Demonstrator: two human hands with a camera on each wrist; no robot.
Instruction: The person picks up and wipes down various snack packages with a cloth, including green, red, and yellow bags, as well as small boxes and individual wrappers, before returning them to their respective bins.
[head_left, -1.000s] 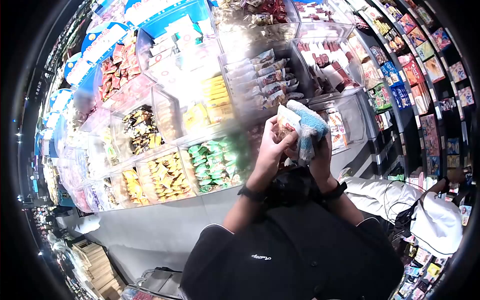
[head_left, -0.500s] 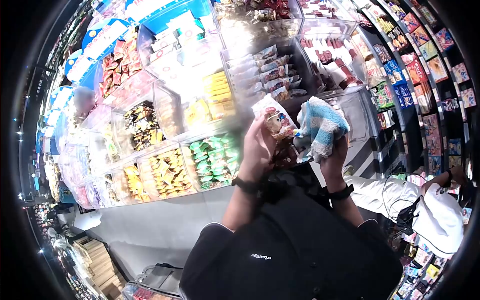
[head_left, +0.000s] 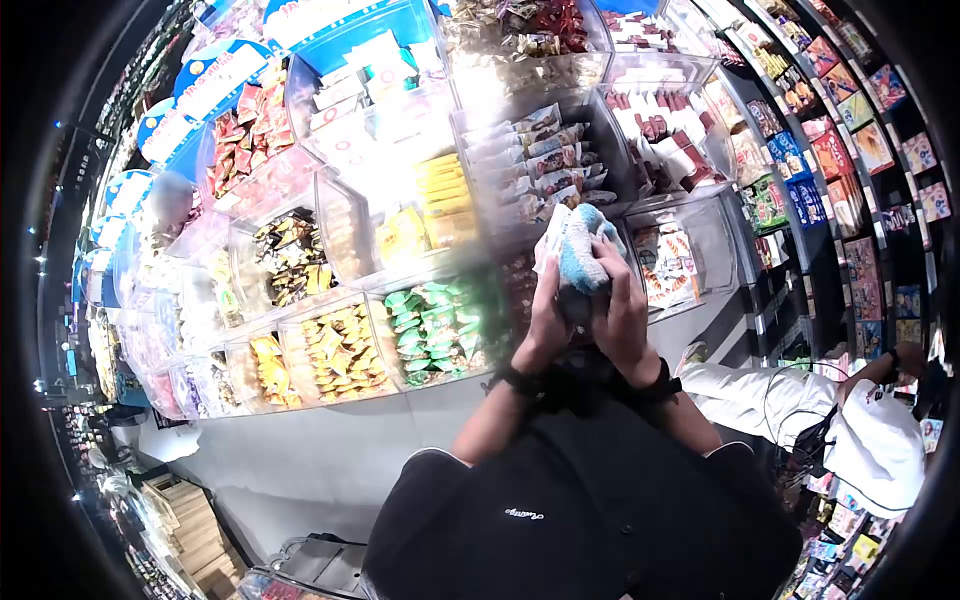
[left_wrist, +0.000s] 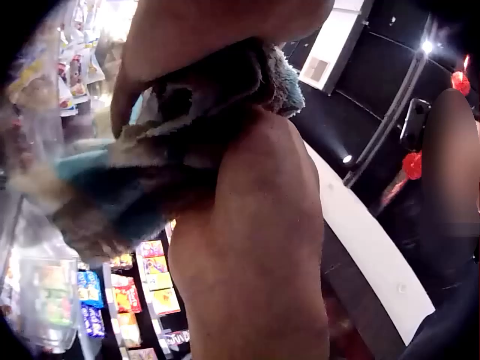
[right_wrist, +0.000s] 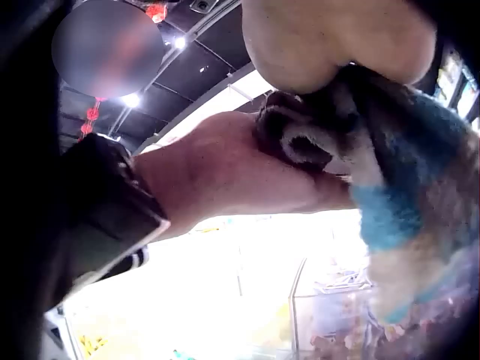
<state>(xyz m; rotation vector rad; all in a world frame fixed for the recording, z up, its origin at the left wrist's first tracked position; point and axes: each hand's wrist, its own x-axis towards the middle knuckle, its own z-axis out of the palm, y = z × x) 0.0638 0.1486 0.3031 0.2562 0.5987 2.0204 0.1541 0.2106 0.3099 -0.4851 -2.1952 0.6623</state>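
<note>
A fluffy blue-and-white cloth (head_left: 582,262) is bunched between both hands in the head view. My left hand (head_left: 543,318) grips its left side, beside a pale edge that could be cloth or wrapper. With bent fingers over the front, my right hand (head_left: 622,315) holds the other side. The left wrist view has the left hand (left_wrist: 210,37) above dark folds of the cloth (left_wrist: 135,187), with the right hand (left_wrist: 262,225) below. Blue and pale patches of cloth (right_wrist: 390,217) hang under the right hand (right_wrist: 337,41) in the right wrist view. The printed packet cannot be made out clearly.
Clear bins of wrapped snacks, including green packets (head_left: 435,335) and yellow packets (head_left: 338,350), spread ahead and left. A bin of white-and-orange packets (head_left: 668,262) lies just right of the hands. Shelves and another person in white clothes (head_left: 880,450) are at the right.
The hands, apart half a second ago with the packet in the left and the cloth in the right, have come together around the cloth. The packet's printed face has gone from sight.
</note>
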